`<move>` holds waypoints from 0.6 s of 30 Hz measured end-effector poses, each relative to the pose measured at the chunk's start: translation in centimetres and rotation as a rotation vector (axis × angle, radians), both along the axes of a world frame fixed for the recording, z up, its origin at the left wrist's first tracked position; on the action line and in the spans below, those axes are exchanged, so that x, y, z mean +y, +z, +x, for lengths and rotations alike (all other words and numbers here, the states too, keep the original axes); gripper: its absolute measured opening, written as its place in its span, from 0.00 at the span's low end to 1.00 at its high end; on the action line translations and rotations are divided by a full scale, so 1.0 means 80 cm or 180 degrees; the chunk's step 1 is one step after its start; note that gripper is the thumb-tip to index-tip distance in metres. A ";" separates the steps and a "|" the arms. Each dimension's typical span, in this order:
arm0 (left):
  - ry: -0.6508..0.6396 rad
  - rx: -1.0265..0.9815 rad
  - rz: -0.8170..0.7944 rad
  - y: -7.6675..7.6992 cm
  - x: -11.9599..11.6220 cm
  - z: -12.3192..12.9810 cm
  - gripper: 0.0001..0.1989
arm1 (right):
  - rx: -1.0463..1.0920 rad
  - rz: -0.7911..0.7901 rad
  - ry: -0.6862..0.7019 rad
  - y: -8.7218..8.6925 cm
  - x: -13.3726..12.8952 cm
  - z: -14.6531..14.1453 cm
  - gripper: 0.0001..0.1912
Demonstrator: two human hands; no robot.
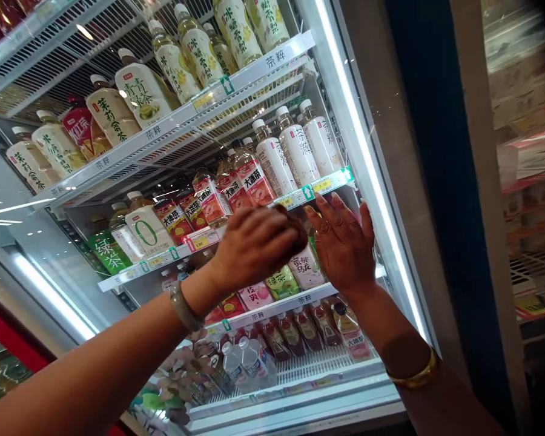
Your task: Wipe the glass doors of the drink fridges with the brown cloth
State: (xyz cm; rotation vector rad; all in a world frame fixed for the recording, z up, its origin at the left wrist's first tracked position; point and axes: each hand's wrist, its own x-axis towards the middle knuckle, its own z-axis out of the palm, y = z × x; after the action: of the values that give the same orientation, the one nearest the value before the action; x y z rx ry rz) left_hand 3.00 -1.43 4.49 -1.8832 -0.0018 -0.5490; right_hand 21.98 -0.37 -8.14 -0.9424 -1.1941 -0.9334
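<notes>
My left hand (263,242), with a grey bangle on its wrist, is wrapped round a dark brown cloth-like thing (293,233) in front of the middle shelf of a lit drinks cooler. Just to its right, my right hand (345,245) has its fingers spread and raised, the palm facing the cooler's glass door. A gold bracelet (415,376) circles that wrist. White-labelled bottles (300,148) stand above the hands, and a pink-labelled bottle (307,269) shows between them, partly covered. Whether the fingertips touch the glass cannot be made out.
Slanted shelves (158,136) hold several rows of bottled drinks. Small clear water bottles (247,363) stand on the bottom rack. A bright light strip (358,124) runs down the right side of the cooler, and blurred packaged goods (533,151) are at the far right.
</notes>
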 end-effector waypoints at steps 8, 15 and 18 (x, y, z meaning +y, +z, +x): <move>-0.0053 0.0810 -0.0205 -0.057 -0.009 0.001 0.06 | -0.0011 -0.0026 0.0070 0.000 -0.001 0.002 0.31; -0.0014 -0.0724 -0.0208 -0.028 0.000 0.015 0.12 | 0.0040 -0.0028 0.0148 -0.001 0.001 0.000 0.32; 0.0030 -0.1000 -0.0311 -0.057 -0.002 0.024 0.13 | 0.0052 -0.0063 0.0181 -0.002 0.000 0.001 0.30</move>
State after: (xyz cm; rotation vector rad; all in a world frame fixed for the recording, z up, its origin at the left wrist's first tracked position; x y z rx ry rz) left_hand 4.93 -1.56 -0.04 -1.8717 -0.2475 -0.8458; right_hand 22.05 -0.39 -8.30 -0.9257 -1.2120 -0.8686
